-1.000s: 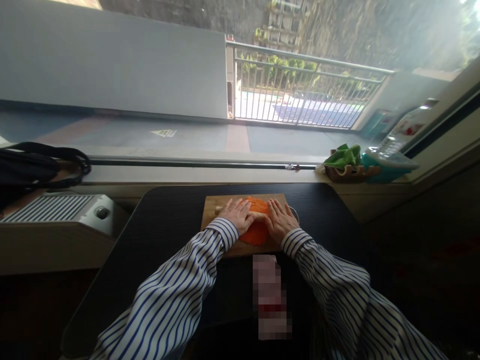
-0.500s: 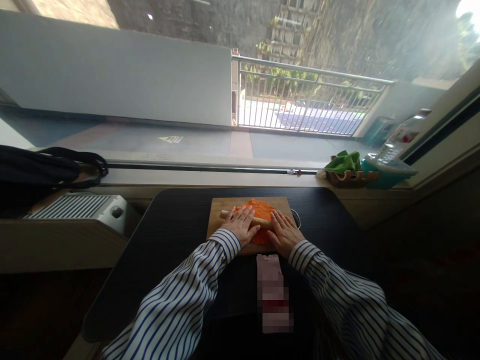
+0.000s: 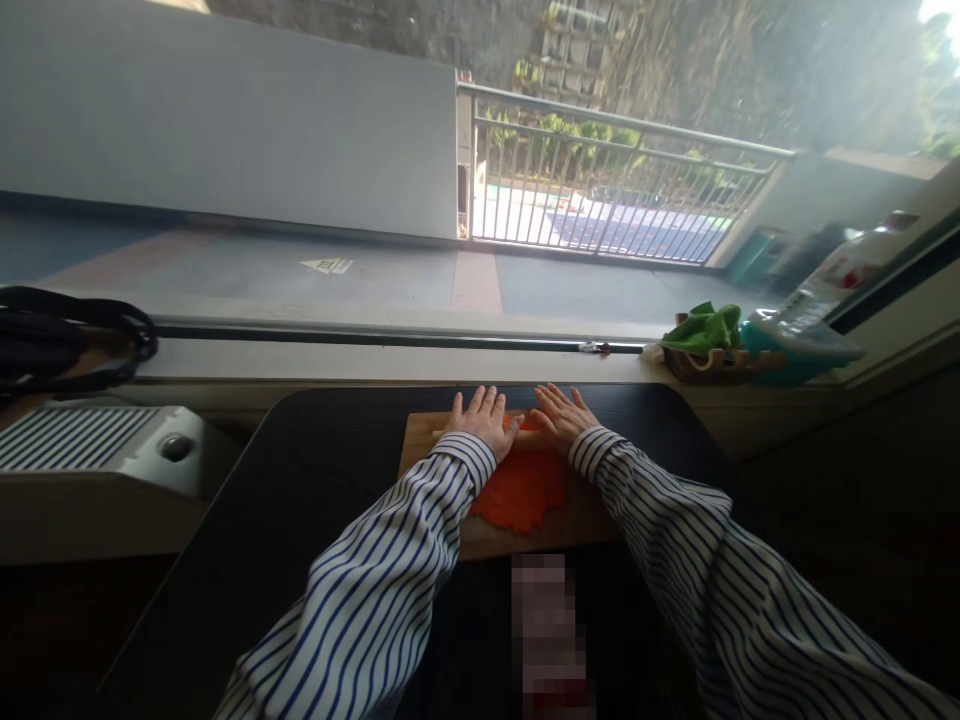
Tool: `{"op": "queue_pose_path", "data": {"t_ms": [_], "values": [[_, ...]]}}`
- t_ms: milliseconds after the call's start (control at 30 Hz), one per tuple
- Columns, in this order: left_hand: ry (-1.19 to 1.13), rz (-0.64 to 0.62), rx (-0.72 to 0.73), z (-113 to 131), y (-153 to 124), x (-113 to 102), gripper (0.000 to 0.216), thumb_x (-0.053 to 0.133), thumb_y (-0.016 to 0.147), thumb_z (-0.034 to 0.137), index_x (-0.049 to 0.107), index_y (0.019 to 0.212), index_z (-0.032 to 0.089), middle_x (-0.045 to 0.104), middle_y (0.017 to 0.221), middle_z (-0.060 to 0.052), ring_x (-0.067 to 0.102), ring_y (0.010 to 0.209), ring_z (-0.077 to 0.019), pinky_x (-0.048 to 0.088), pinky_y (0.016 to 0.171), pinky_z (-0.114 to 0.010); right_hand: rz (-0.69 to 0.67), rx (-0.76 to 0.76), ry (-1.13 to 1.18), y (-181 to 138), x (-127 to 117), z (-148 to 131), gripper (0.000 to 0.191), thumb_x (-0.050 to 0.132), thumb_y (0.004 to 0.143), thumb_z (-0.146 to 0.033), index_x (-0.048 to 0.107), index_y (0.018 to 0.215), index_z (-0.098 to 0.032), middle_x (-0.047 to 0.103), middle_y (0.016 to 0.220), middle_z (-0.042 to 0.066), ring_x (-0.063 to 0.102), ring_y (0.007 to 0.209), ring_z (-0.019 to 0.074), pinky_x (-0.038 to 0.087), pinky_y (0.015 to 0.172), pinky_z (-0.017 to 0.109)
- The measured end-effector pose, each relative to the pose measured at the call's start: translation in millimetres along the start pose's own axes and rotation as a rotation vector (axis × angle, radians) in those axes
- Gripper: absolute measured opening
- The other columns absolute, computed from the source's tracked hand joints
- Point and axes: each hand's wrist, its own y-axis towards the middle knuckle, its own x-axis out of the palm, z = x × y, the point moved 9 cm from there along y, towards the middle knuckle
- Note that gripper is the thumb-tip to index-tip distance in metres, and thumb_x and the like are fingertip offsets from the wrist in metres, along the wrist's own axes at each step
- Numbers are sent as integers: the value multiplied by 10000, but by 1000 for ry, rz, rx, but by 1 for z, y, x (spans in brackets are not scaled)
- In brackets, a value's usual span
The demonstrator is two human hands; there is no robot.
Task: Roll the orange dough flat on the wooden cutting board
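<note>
A flattened, ragged-edged sheet of orange dough [image 3: 521, 492] lies on a wooden board [image 3: 417, 438]. Across its far part runs a wooden rolling pin [image 3: 534, 440], mostly covered by my hands. My left hand [image 3: 482, 418] rests flat on the pin's left part, fingers spread and pointing away from me. On the right part, my right hand [image 3: 562, 414] is also laid flat with its fingers extended, angled inward. Neither hand's fingers wrap round the pin. Most of the dough shows between my forearms, on the near side of the pin.
The board lies on a black table [image 3: 322, 470]. A blurred-out pinkish packet [image 3: 546, 620] is near me. Along the window sill stand a basket with green cloth [image 3: 705, 330], a teal container [image 3: 802, 355] and a clear bottle [image 3: 840, 275]. A white radiator [image 3: 142, 450] is at left.
Both hands have pushed the rolling pin away from me, from mid-dough to its far part. More dough now shows on the near side. The view has shifted slightly.
</note>
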Motion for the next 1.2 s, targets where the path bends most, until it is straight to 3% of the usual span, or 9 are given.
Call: {"op": "queue_pose_path", "data": {"t_ms": [200,367,600,933,1200], "values": [[-14,4,-20,-8,18,2,674,51,856,554,270,1370,176,231,1453,-65,136,1340,-230,94,1062,-519,0,-28,-15,19,-6,4,565,172,900,-424,230,1389,-145,215,1454,47,103,1341,183,33,1076,468],[-5,-38,-2,-6,14,7,669,65,852,560,281,1366,190,251,1446,-58,163,1334,-233,95,1059,-521,-53,9,-18,10,4,3,591,152,895,-460,212,1394,-148,181,1463,45,80,1344,186,47,1072,488],[19,-72,85,8,-13,7,702,79,839,580,199,1392,165,216,1456,-62,135,1340,-240,50,1060,-530,-36,28,-24,-26,6,-9,621,89,897,-469,209,1393,-115,205,1454,63,105,1341,186,35,1078,477],[26,-45,156,20,-59,11,691,122,848,569,243,1378,142,216,1456,-65,160,1335,-218,58,1081,-456,45,5,-86,-78,10,-32,677,159,887,-493,169,1392,-43,179,1456,110,95,1341,205,81,1088,435],[11,49,192,25,-84,6,629,207,862,531,357,1327,135,369,1388,-102,290,1281,-238,114,1074,-454,133,-35,-89,-103,10,-45,671,262,874,-462,205,1380,-25,217,1440,140,141,1334,220,154,1082,416]]}}
